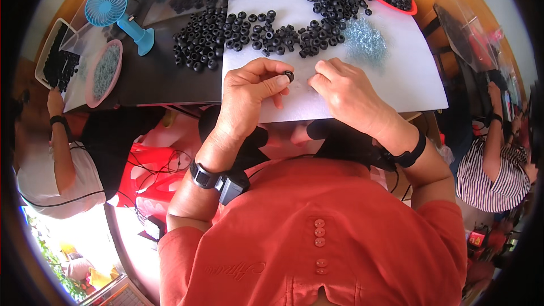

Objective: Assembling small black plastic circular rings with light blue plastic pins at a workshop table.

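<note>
My left hand [248,92] pinches a small round black part [289,76] between thumb and forefinger, with an opening visible in it. Just to its right, my right hand [350,92] has its fingers drawn together in a pinch; whatever they hold, if anything, is too small or hidden. Both hands are above the near part of a white sheet [413,82]. Beyond them lies a loose spread of similar black parts [317,38]. A heap of tiny clear bluish pieces [365,41] sits on the sheet past my right hand.
More black parts [199,39] cover the dark tabletop [161,82] at left. A blue fan [116,14] stands there, near a pink tray [105,73] of clear pieces. A red tray [413,7] of black parts is far right. Co-workers sit on either side.
</note>
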`<state>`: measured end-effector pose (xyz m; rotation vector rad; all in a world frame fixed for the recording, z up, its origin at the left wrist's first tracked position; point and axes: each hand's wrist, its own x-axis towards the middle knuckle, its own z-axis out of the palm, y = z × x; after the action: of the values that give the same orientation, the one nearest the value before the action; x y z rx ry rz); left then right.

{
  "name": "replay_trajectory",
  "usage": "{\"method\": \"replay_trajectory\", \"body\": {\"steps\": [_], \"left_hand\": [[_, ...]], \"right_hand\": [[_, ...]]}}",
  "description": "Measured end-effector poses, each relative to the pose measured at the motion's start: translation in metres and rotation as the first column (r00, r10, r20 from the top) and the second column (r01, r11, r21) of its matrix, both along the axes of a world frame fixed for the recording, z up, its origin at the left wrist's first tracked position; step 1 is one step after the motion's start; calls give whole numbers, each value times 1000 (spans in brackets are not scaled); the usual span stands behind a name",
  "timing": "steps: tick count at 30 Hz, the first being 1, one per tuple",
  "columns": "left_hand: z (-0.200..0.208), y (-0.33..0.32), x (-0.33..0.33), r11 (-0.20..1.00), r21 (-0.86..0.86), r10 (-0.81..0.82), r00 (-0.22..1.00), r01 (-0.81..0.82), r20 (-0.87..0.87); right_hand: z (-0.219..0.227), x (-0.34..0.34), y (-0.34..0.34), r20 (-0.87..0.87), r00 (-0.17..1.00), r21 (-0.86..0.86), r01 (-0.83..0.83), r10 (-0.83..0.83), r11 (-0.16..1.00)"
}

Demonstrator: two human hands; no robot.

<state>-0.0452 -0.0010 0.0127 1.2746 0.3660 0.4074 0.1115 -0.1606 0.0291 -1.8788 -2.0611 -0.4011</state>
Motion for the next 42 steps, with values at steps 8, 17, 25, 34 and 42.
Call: {"method": "replay_trajectory", "body": {"steps": [8,17,25,34,42], "left_hand": [[-4,3,-1,999,-34,-32,998,34,53],[-2,1,-1,999,26,-28,1000,27,12],[-7,2,-1,998,51,-42,999,42,-10],[-3,-2,0,1000,20,14,1000,-15,24],[0,-3,2,999,12,44,999,-44,-2]], "right_hand": [[5,-1,-1,121,988,-14,-99,100,995],[1,0,2,126,992,8,32,-32,999],[-1,-15,12,-391,914,132,175,-110,976],[-7,-32,32,-995,100,38,181,20,983],[-15,-35,28,-941,336,127,226,45,966]]}}
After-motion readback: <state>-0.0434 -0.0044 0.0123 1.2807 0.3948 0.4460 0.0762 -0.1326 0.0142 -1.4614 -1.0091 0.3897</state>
